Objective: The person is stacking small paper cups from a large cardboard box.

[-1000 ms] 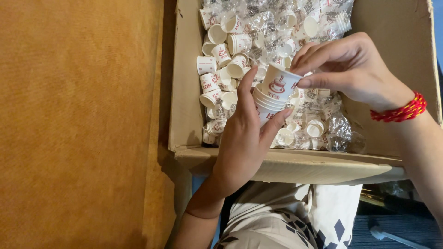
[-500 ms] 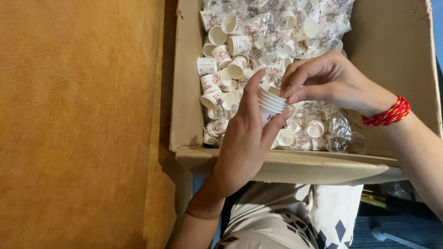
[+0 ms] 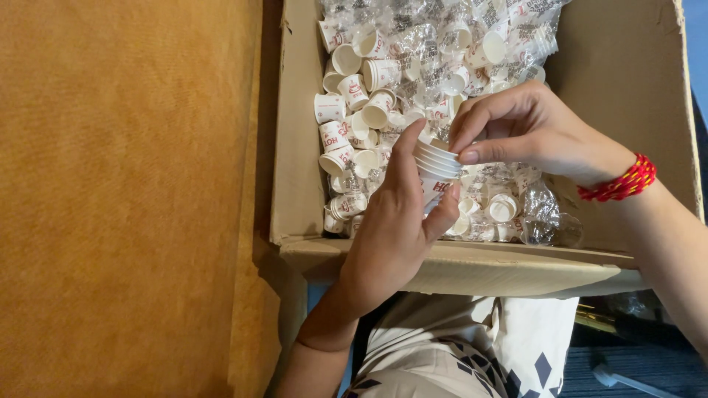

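My left hand (image 3: 394,228) grips a short stack of small white paper cups (image 3: 436,163) with red print, held over an open cardboard box (image 3: 295,147). My right hand (image 3: 527,129), with a red beaded bracelet (image 3: 619,183) at the wrist, rests its fingertips on the top rim of that stack. The box holds many loose small paper cups (image 3: 354,96) and clear plastic wrappers (image 3: 546,221). The top of the stack is partly covered by my right fingers.
An orange-brown upholstered surface (image 3: 125,199) fills the left side. The box's front flap (image 3: 472,269) hangs over my lap, where patterned light cloth (image 3: 472,346) shows. Dark floor and a white object (image 3: 619,372) lie at the lower right.
One second ago my right hand held a single cup above the stack. That cup has since been pushed down into the stack, and my right fingers now press on its top.
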